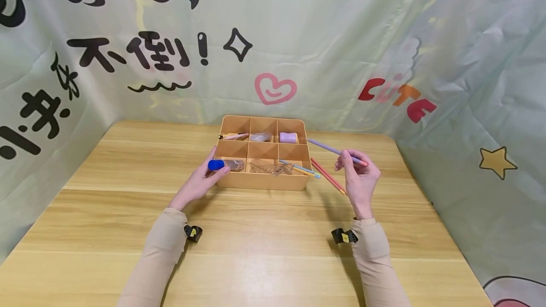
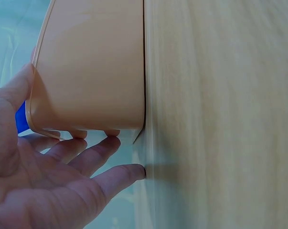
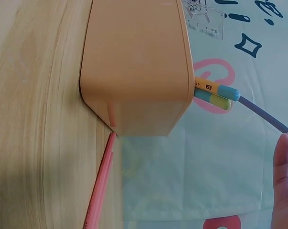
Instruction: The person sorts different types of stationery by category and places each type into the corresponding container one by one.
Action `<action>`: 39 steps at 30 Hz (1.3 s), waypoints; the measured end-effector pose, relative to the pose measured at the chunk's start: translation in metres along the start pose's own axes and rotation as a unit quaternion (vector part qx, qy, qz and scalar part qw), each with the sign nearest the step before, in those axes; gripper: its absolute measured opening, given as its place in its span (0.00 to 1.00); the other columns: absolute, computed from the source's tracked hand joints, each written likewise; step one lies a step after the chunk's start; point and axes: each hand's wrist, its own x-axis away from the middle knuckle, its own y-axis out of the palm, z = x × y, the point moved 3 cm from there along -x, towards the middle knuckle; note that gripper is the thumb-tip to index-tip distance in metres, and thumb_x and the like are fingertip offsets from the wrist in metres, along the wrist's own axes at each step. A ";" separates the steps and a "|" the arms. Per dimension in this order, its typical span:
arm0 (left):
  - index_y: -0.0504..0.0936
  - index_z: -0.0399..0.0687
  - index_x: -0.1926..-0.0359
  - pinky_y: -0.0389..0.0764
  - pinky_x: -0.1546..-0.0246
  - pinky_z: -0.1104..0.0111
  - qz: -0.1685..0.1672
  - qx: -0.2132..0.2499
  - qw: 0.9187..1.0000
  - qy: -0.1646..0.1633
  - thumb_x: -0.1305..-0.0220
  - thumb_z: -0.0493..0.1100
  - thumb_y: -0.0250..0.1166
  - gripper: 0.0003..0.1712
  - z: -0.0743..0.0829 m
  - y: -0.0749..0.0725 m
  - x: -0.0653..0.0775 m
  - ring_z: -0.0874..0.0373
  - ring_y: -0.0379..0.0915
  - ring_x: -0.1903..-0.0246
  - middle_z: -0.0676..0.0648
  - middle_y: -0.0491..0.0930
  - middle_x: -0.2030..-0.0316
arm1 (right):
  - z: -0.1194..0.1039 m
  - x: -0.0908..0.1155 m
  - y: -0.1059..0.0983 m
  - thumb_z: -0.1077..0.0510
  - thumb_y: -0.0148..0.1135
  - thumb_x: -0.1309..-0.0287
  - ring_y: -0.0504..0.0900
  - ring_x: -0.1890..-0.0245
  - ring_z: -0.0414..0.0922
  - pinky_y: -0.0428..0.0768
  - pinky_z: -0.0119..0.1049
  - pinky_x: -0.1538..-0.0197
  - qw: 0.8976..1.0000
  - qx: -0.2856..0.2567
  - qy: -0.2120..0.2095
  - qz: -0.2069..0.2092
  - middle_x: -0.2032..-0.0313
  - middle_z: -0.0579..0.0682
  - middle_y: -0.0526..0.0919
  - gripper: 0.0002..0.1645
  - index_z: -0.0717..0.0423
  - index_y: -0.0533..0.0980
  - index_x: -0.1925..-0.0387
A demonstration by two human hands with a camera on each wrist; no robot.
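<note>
A tan six-compartment organizer box sits on the table. My left hand grips its front left corner, thumb over the rim and fingers along the left side wall. Beside that thumb, a clear tube with a blue cap lies in the front left compartment. My right hand pinches a purple pencil near its pinkish end, the other end pointing at the box's back right. Blue and yellow pencils lean out of the front right compartment. Red pencils lie on the table beside the box.
Back compartments hold small pens, a clear roundish item and a purple roll. A transparent ruler and other clear pieces stand in the front middle. A printed curtain hangs behind the table.
</note>
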 end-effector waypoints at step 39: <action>0.35 0.51 0.24 0.61 0.36 0.47 -0.004 0.000 1.000 -0.009 0.31 0.57 0.55 0.49 -0.001 0.000 -0.002 0.38 0.60 0.37 0.26 0.59 0.34 | 0.013 0.006 0.003 0.73 0.61 0.44 0.79 0.79 0.44 0.81 0.22 0.73 0.989 0.092 0.077 -0.090 0.78 0.57 0.82 0.06 0.79 0.78 0.67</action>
